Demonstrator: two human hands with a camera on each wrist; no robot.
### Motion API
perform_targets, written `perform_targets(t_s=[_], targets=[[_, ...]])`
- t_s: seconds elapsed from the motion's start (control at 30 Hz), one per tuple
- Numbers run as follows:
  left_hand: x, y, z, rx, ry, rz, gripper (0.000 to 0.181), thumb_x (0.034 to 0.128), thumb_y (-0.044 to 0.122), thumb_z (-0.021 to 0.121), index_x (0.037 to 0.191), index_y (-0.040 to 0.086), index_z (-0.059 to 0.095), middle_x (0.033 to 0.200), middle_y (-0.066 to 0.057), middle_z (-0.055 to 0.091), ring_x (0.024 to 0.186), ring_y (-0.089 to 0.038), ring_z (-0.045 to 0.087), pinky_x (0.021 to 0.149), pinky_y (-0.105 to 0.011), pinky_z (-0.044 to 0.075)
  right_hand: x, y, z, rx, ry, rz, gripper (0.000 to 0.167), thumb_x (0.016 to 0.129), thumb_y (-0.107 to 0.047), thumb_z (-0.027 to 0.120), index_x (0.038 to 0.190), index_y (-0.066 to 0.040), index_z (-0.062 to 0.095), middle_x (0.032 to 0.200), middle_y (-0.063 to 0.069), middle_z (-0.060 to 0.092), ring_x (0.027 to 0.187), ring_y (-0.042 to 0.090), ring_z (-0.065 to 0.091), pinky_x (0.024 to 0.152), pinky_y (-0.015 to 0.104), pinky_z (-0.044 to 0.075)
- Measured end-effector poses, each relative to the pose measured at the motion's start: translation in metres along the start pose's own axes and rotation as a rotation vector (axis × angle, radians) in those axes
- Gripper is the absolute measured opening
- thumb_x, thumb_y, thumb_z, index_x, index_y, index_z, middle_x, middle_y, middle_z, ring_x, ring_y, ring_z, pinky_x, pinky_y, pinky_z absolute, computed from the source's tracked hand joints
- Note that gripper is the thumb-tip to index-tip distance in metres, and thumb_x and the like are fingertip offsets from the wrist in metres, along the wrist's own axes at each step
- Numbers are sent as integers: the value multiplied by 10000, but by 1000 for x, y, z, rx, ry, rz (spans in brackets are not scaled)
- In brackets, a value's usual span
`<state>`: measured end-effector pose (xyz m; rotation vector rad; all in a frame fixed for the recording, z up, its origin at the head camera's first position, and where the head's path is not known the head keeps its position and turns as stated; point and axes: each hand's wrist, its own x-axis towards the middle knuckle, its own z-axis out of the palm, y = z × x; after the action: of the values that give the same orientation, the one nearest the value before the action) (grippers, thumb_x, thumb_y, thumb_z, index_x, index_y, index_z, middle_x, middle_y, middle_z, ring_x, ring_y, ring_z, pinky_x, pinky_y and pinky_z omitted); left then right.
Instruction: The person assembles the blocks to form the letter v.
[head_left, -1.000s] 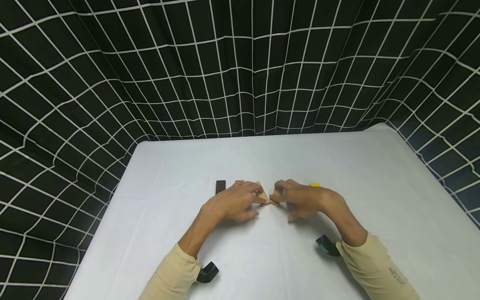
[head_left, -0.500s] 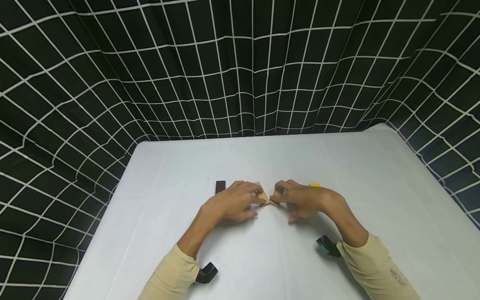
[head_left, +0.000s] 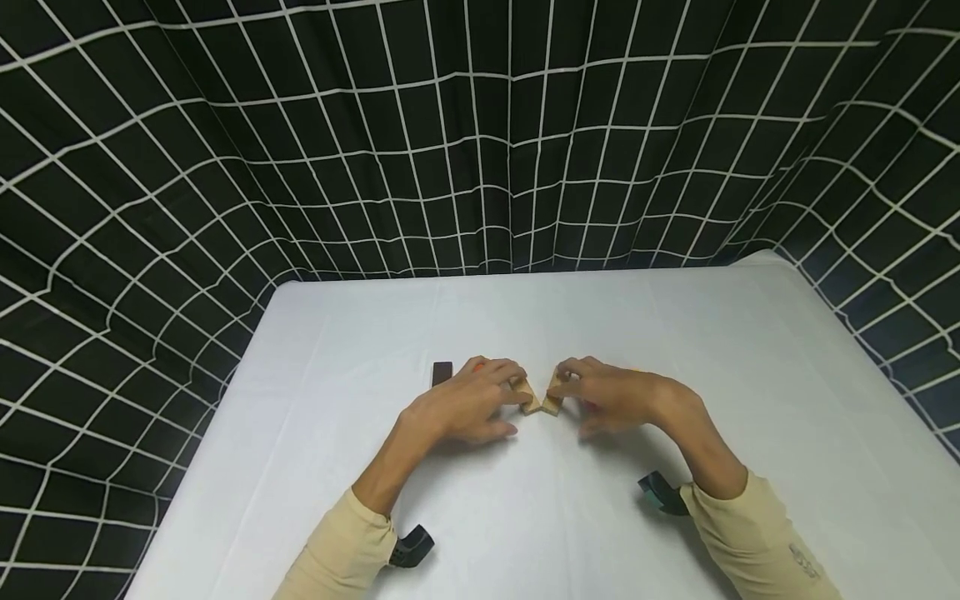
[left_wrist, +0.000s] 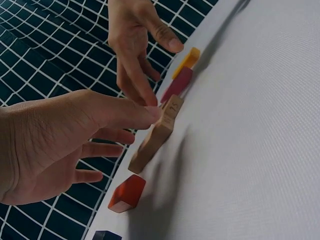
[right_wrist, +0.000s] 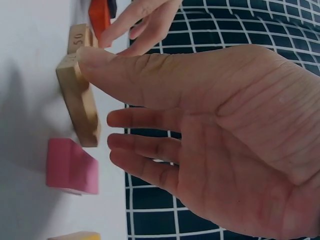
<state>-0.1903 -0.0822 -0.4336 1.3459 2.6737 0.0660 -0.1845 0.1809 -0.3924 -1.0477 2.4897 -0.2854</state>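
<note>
Two pale wooden blocks lie on the white table with near ends together, forming a V in the head view. My left hand [head_left: 465,404] is at the left wooden block [head_left: 529,398], its index finger touching it. My right hand [head_left: 615,398] has its index finger on the right wooden block [head_left: 552,403]. In the left wrist view, the right hand's thumb stands apart from that finger. Both wrist views show the other fingers fairly straight; each near thumb hides its index fingertip. The left block [right_wrist: 77,36] bears a printed "50"; the right one [left_wrist: 173,106] is also marked.
Left of the wooden blocks are an orange block [left_wrist: 127,192] and a dark block [head_left: 442,372]. On the right, a pink block [right_wrist: 70,167] and a yellow block [left_wrist: 187,62] line up, mostly covered by my right hand in the head view. A grid-patterned dark curtain [head_left: 480,167] surrounds the table.
My right hand has shifted slightly right, and more of the right wooden block shows. The yellow block is now more covered, and a bit of pink appears. The left hand stays nearly still.
</note>
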Motion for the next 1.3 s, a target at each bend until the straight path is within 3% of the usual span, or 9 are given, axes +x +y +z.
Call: perform_targets(t_s=[0.2, 0.47, 0.73, 0.93, 1.17, 1.3], targets=[[-1, 0, 3, -53, -46, -9, 461, 999, 451, 676, 1432, 297, 638, 1574, -5, 494, 1504, -151, 440, 1266, -492, 337, 4, 0, 2, 34, -35, -10, 479, 877, -161, 837, 1328, -172, 676, 1479, 138, 523, 1161, 230, 546, 1003, 458, 522], [1, 2, 4, -41, -43, -10, 473, 988, 456, 688, 1425, 278, 649, 1531, 7, 529, 1425, -133, 508, 1247, -483, 348, 4, 2, 2, 20, -35, -14, 511, 875, -149, 838, 1356, -182, 669, 1459, 113, 535, 1118, 193, 535, 966, 418, 521], [2, 5, 5, -29, -41, -22, 445, 993, 465, 676, 1396, 277, 662, 1486, 7, 545, 1369, -140, 534, 1179, -486, 397, 3, 2, 2, 21, -33, -1, 524, 877, -162, 838, 1371, -179, 665, 1517, 150, 515, 1200, 237, 555, 1008, 455, 529], [1, 7, 4, -49, -63, -43, 447, 1003, 463, 665, 1411, 280, 655, 1528, -4, 523, 1398, -182, 532, 1180, -504, 403, 3, 2, 2, 26, -40, -3, 516, 874, -158, 840, 1359, -175, 665, 1511, 140, 516, 1173, 223, 552, 992, 443, 529], [1, 7, 2, -47, -40, -28, 411, 1003, 439, 669, 1381, 277, 674, 1471, 9, 550, 1316, -161, 563, 1138, -491, 430, 4, 2, 2, 33, -46, 21, 509, 874, -174, 842, 1348, -204, 659, 1558, 169, 486, 1354, 326, 532, 1100, 528, 500], [2, 7, 1, -46, -41, -34, 412, 1007, 435, 665, 1387, 277, 672, 1476, 7, 548, 1326, -163, 559, 1146, -498, 425, 3, 1, 2, 28, -43, 14, 490, 867, -174, 849, 1317, -220, 662, 1540, 148, 498, 1284, 280, 554, 1064, 501, 517]])
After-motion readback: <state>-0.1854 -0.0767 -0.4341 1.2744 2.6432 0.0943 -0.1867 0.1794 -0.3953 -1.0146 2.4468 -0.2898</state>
